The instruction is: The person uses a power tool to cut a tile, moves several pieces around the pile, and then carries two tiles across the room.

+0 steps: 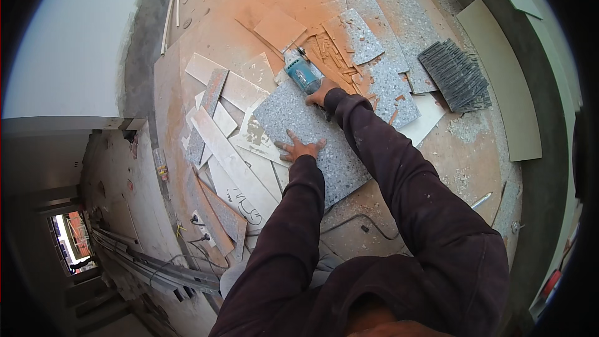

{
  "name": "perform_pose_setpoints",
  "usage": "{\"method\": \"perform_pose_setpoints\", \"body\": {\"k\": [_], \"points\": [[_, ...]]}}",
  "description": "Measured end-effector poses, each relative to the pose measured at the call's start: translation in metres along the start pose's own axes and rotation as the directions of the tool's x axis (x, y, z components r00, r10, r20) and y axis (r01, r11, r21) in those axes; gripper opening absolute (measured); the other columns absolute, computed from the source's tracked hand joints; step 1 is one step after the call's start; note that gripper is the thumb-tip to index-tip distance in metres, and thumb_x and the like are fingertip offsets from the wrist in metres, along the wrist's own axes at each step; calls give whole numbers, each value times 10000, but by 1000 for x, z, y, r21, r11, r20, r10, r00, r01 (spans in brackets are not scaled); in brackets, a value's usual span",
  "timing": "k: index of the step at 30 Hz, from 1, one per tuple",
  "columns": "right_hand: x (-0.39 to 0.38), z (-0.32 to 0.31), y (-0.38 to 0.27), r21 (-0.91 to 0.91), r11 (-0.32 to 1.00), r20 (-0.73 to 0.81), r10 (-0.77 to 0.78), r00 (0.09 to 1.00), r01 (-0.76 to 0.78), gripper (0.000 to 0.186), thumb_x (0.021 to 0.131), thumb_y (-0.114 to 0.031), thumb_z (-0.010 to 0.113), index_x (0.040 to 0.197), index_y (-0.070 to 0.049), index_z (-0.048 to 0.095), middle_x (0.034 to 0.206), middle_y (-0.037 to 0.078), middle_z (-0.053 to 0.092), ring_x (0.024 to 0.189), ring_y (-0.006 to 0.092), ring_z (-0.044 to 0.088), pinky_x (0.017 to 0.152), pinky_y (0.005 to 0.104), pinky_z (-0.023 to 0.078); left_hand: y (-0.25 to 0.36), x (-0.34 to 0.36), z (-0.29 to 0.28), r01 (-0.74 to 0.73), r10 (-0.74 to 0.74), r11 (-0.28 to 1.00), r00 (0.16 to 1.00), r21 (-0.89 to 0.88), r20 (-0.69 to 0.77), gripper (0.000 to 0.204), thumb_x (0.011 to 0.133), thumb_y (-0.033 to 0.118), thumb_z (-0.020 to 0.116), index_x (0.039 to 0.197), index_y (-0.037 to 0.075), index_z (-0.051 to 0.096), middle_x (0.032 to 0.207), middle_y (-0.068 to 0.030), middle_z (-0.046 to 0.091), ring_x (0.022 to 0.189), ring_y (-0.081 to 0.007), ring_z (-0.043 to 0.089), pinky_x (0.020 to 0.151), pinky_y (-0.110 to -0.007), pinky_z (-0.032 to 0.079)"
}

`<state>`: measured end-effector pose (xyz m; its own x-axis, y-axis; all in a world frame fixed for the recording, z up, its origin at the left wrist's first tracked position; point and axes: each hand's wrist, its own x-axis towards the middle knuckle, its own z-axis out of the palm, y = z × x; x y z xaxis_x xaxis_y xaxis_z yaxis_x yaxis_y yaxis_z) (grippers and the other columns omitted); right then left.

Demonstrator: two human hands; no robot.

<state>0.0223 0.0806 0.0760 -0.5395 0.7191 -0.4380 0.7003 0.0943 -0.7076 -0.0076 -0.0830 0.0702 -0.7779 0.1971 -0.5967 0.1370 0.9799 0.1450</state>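
My right hand (pixel 322 92) is wrapped round the rear of a teal angle grinder (pixel 302 73). The grinder's head points away from me, at the far edge of a large grey speckled tile (pixel 340 150). On the tile's left part my left hand (pixel 302 149) lies with its fingers spread, pressing on the surface. Orange dust covers the floor and offcuts beyond the grinder, and a dust haze hangs there. A dust-coated square tile piece (pixel 279 27) lies just past the grinder's head. The disc's contact with the tile is too small to make out.
Several pale tile offcuts (pixel 234 156) lie in a heap on the left. More speckled tiles (pixel 362 34) and a stack of narrow dark strips (pixel 454 76) are at the right. A power strip with plugs (pixel 201 228) and a black cable (pixel 368 218) lie near me. A long beige panel (pixel 505 81) stands far right.
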Motion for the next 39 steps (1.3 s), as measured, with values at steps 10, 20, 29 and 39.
{"method": "perform_pose_setpoints", "body": {"k": [10, 20, 29, 39], "points": [[-6, -9, 1, 16, 1000, 51, 18, 999, -19, 729, 495, -347, 722, 1036, 86, 497, 981, 226, 560, 908, 297, 562, 798, 311, 443, -2, 2, 2, -7, 7, 1000, 1000, 9, -5, 1124, 537, 512, 728, 1356, 266, -2, 1374, -225, -101, 1232, -492, 55, 1007, -495, 177], [-10, -2, 6, 69, 998, -13, 11, 1000, -10, 732, 478, -354, 719, 1032, 77, 511, 948, 238, 567, 881, 307, 569, 769, 314, 448, -3, 9, 9, -12, 12, 999, 1000, 46, -13, 1131, 541, 537, 714, 1354, 264, -23, 1374, -222, -106, 1228, -501, 57, 994, -509, 203], [-8, -4, 4, 24, 1000, 2, -5, 1000, 5, 713, 490, -352, 719, 1023, 74, 511, 953, 230, 567, 879, 299, 570, 777, 313, 445, -1, 6, 6, -4, 3, 998, 1000, -62, -18, 1112, 531, 422, 772, 1354, 290, 37, 1377, -196, -148, 1242, -479, -7, 966, -561, 209], [-14, -7, 3, 6, 1000, 32, -4, 999, 4, 733, 495, -342, 722, 1061, 63, 492, 982, 232, 556, 912, 304, 558, 798, 318, 439, -2, 7, 6, -5, 5, 1000, 1000, 4, -17, 1115, 548, 479, 740, 1355, 271, 0, 1370, -220, -132, 1224, -504, 61, 984, -524, 217]]}}
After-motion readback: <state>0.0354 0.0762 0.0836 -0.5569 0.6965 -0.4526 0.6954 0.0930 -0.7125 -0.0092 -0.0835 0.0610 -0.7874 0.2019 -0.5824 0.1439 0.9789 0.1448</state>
